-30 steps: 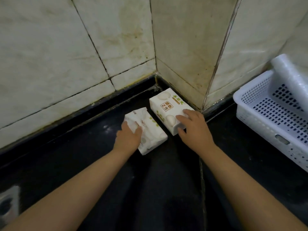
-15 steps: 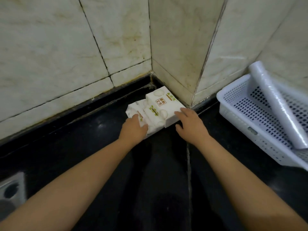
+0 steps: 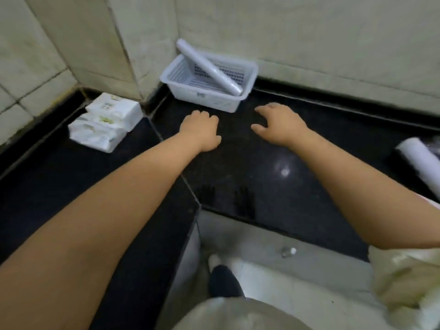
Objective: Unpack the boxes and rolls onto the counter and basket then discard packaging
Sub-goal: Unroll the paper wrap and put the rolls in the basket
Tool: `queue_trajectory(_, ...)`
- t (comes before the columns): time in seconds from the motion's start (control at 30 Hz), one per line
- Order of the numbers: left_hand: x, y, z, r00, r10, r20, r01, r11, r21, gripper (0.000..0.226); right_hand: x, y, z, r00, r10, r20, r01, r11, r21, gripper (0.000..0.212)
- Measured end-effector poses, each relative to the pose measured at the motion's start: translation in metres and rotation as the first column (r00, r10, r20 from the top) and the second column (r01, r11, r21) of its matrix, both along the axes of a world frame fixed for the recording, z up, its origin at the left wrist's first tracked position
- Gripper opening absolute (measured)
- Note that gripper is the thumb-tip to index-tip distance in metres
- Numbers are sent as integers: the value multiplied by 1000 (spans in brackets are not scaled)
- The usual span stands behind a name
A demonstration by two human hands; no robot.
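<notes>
Two white tissue packs [image 3: 104,122] lie side by side on the black counter [image 3: 262,177], pushed into the tiled corner at the left. A white plastic basket [image 3: 181,88] stands against the wall further right, with one white roll [image 3: 207,66] leaning across it. Another white roll [image 3: 419,156] lies on the counter at the right edge. My left hand [image 3: 201,131] hovers in front of the basket, fingers curled loosely, holding nothing. My right hand [image 3: 279,123] is beside it, fingers spread and empty. Both hands are clear of the packs.
The counter is L-shaped, with its inner front edge [image 3: 200,206] below my arms. A crumpled pale bag [image 3: 404,279] hangs at the lower right. The floor [image 3: 285,282] and my foot [image 3: 223,279] show beneath the counter edge.
Both hands have let go of the tissue packs and moved right, in front of the basket. The packs stay pushed together in the corner. The view has swung right and down.
</notes>
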State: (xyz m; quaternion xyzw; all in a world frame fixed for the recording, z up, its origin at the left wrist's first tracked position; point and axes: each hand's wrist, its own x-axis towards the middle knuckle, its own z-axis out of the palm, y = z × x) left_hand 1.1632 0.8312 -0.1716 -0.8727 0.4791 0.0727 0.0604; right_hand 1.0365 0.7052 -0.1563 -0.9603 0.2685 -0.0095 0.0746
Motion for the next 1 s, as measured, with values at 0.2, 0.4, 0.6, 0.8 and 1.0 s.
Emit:
queue_trajectory(0.2, -145, -70, 2, 944, -310, -108, 314, 949, 22, 54, -189, -28, -2, 914, -401, -55, 404, 913, 61, 51)
queue_trajectory(0.4, -251, -116, 0, 863, -482, -150, 495, 867, 61, 53, -330, -41, -3, 760, -647, -62, 649, 750, 123, 46)
queue_trajectory(0.6, -326, -169, -9, 841, -506, -193, 529, 844, 93, 51, -438, -79, -10, 637, -766, -90, 768, 619, 164, 45)
queue_trajectory(0.8, -384, -241, -29, 862, -462, -210, 489, 866, 102, 47, -513, -155, -39, 636, -764, -110, 765, 604, 226, 46)
queue_trajectory(1.0, -418, -299, -43, 894, -396, -210, 426, 896, 122, 48, -528, -212, -72, 755, -627, -191, 656, 715, 243, 41)
